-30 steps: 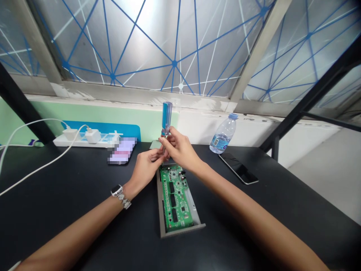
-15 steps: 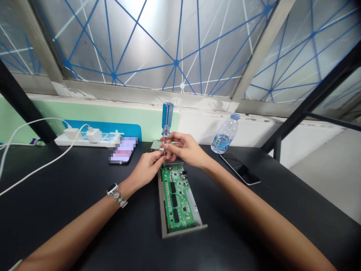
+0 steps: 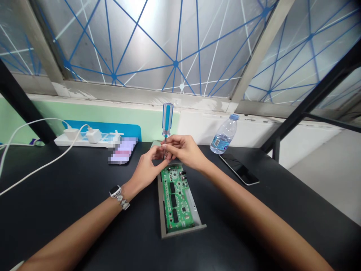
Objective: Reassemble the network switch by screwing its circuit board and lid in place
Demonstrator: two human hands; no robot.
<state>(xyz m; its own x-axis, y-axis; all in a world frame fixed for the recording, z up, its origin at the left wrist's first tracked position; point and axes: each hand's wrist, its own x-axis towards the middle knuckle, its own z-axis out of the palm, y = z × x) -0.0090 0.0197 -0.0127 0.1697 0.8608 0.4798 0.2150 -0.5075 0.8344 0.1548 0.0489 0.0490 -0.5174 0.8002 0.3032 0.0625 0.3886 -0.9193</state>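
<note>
A screwdriver [image 3: 167, 117] with a clear and blue handle stands nearly upright over the far end of a green circuit board [image 3: 177, 199]. My right hand [image 3: 184, 150] pinches its metal shaft below the handle. Lower on the same shaft, the thumb and fingers of my left hand [image 3: 149, 163] close around it. My fingers hide the screwdriver's tip and whatever it touches. The board sits in a grey metal frame [image 3: 161, 214], lying lengthwise toward me on the black table. Black chips and small parts cover the board.
Behind the left hand are a phone with a lit, blurred screen [image 3: 124, 150] and a white power strip [image 3: 63, 140] with plugged-in chargers and cables. To the right stand a water bottle [image 3: 225, 135] and a dark-screened phone [image 3: 239, 169]. A wall and window [image 3: 152, 45] close off the back.
The screwdriver's handle has turned about its axis. My left thumb has come forward over the board's far edge, and the gap between it and the index finger has widened. The board stays put.
</note>
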